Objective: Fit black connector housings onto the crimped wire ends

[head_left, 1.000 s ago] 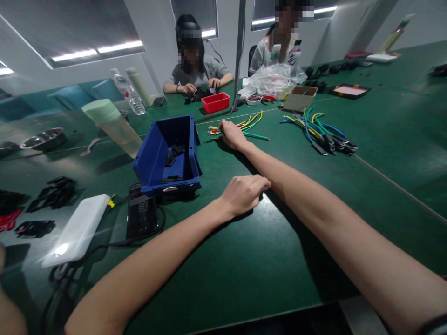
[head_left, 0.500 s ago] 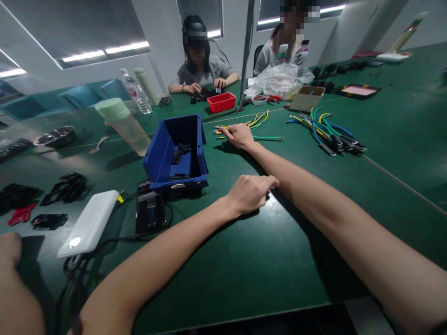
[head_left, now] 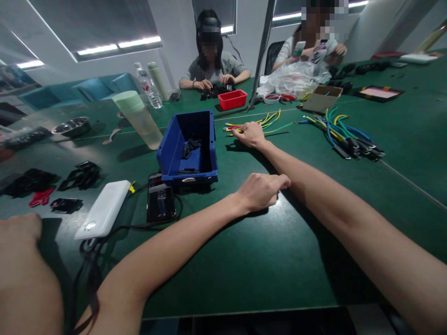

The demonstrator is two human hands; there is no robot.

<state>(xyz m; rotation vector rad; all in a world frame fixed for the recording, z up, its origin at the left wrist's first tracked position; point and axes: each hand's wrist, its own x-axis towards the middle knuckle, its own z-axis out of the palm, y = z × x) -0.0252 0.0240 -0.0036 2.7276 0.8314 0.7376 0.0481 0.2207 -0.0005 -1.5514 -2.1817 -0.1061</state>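
My right hand [head_left: 249, 135] reaches forward onto a small bundle of yellow, green and red wires [head_left: 272, 120] with metal ring terminals. Its fingers are closed on a wire at the terminal ends. Nearer to me, my left hand [head_left: 260, 191] rests low over the table with curled fingers, beside my right forearm. What it holds, if anything, is hidden beneath the fingers. A blue bin [head_left: 190, 178] with several small black pieces [head_left: 190, 148] inside stands left of both hands.
More wires with black sleeves [head_left: 361, 146] lie at the right. A phone [head_left: 160, 200], a white power bank [head_left: 104, 209] and a cup [head_left: 141, 121] surround the bin. Another person's arm [head_left: 24, 260] enters at left. Two people sit opposite, near a red tray [head_left: 233, 100].
The view has shifted, so most of the scene sits farther right. My right hand stays at the wires and my left hand keeps its curled pose. A hand of the person at far right now shows.
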